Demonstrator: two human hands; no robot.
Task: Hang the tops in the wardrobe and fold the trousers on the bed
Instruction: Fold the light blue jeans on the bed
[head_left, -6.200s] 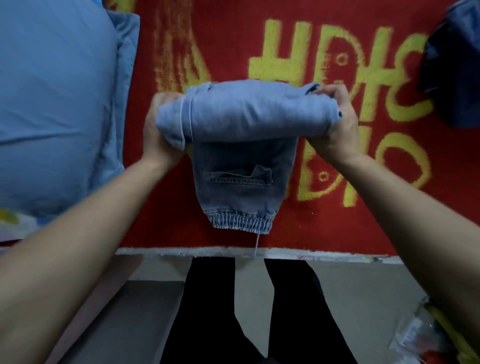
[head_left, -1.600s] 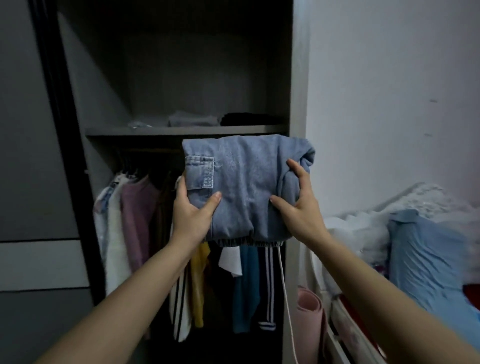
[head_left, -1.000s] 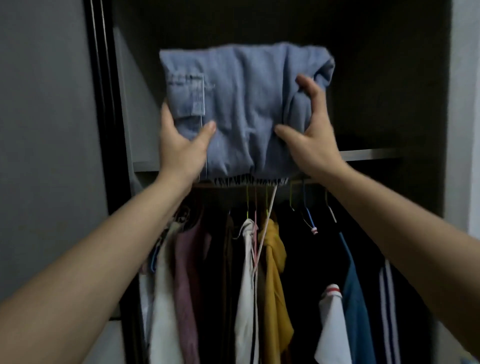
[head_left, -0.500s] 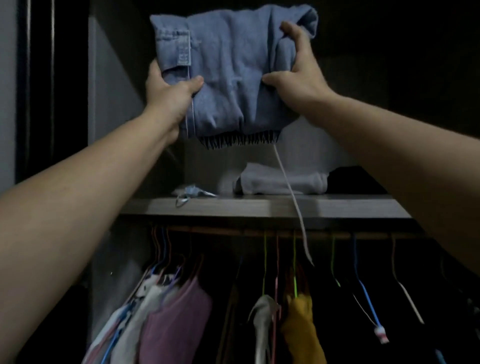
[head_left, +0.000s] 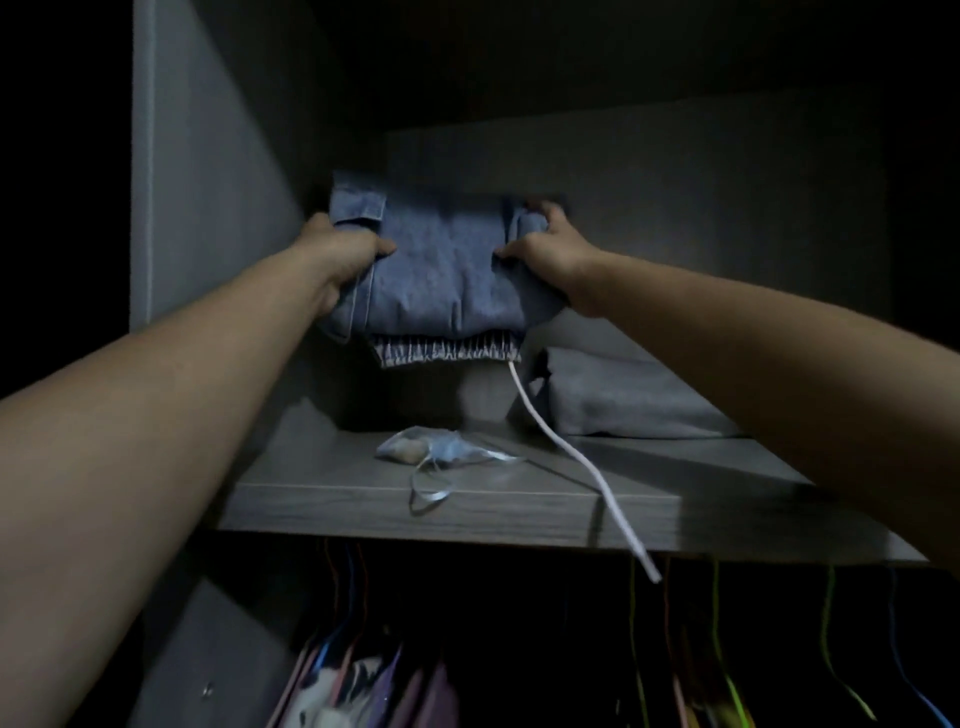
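The wardrobe (head_left: 649, 197) is dim inside; its grey wood-grain shelf (head_left: 363, 512) crosses below centre, and a grey side panel (head_left: 208, 182) rises at upper left.

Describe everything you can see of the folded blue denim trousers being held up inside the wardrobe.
The folded blue denim trousers form a thick, creased bundle held above the grey wooden shelf. The left hand grips one side, the right hand the other. A stitched patch pocket shows top left; a gathered elastic band hangs below. A white drawstring trails from it past the shelf's front edge.
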